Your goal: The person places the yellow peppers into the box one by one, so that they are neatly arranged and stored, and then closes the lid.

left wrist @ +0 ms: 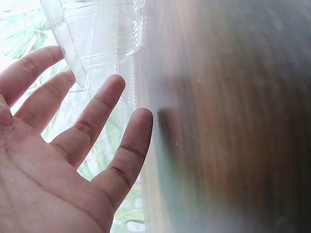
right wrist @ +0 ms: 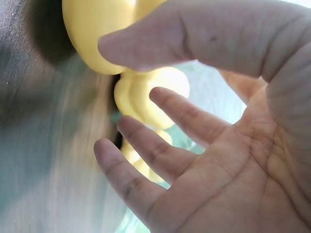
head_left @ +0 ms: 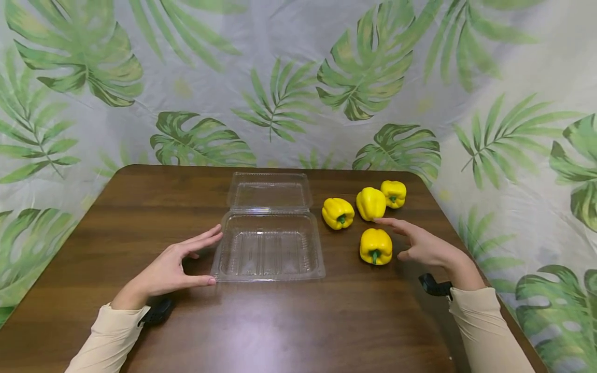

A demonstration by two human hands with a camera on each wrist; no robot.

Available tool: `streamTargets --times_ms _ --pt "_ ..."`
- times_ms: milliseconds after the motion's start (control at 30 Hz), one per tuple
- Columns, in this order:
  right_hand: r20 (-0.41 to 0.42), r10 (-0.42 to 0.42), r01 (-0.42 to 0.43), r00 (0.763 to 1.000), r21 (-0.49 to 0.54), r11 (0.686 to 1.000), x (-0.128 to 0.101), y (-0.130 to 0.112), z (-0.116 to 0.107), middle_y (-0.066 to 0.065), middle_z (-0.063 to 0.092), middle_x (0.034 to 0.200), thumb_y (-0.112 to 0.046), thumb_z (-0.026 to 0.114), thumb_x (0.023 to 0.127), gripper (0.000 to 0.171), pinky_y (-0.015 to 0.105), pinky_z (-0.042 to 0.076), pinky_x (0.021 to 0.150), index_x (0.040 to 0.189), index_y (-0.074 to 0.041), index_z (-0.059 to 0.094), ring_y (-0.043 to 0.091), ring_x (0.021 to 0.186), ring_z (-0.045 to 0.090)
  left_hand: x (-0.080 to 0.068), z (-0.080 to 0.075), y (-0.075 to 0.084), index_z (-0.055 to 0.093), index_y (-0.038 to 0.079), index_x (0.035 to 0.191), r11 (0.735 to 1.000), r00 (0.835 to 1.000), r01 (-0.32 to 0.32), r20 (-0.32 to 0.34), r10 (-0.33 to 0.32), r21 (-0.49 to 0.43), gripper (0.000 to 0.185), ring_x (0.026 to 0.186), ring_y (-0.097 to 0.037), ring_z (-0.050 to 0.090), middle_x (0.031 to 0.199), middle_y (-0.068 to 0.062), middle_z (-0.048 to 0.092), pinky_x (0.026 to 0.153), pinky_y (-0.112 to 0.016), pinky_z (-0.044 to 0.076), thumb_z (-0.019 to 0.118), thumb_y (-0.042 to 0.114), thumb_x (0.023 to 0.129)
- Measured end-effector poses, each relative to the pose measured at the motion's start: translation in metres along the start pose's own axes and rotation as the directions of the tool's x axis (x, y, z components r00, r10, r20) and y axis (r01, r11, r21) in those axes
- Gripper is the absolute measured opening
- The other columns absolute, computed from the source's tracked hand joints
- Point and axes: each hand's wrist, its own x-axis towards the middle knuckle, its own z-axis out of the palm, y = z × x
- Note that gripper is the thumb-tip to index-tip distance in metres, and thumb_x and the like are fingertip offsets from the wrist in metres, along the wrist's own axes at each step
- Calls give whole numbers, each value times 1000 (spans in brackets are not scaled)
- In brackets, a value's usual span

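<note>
A clear plastic clamshell box [head_left: 268,251] lies open on the brown table [head_left: 298,321], its lid [head_left: 269,190] folded back. My left hand [head_left: 179,264] is open just left of the box, thumb at its front corner; the left wrist view shows its fingers [left wrist: 92,121] spread beside the box wall [left wrist: 104,34]. Several yellow bell peppers lie to the right. My right hand [head_left: 417,243] is open, fingers spread, just right of the nearest pepper [head_left: 375,246] without gripping it. The right wrist view shows that pepper [right wrist: 95,34] close to the thumb [right wrist: 184,34].
Three more yellow peppers [head_left: 338,213] [head_left: 370,203] [head_left: 394,194] sit in a row behind the right hand. A leaf-print cloth [head_left: 298,77] hangs behind the table. The table's right edge [head_left: 466,238] is close to the right forearm.
</note>
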Motion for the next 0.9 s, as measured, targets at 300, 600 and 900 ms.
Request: streamTargets --times_ms 300,600,900 --pt "15 -4 4 1000 28 1000 7 -2 7 25 32 172 17 68 77 94 79 27 118 164 -7 41 55 158 26 -1 1 2 54 14 159 1000 1000 8 -2 -8 -5 89 148 8 42 172 -8 43 95 -36 58 95 34 83" --pt "9 15 -15 1000 -4 1000 13 -5 14 25 32 172 12 73 78 94 77 34 115 164 -14 44 49 153 35 -1 0 2 54 12 159 1000 1000 19 1 -19 -6 88 149 7 41 172 -8 43 96 -38 58 94 34 84" --pt "21 0 0 1000 -9 1000 18 -8 16 21 36 171 9 75 80 91 63 44 110 163 -11 45 43 148 42 -2 -1 1 54 13 159 1000 1000 20 -1 -20 4 88 149 6 42 172 -6 43 96 -38 58 94 36 83"
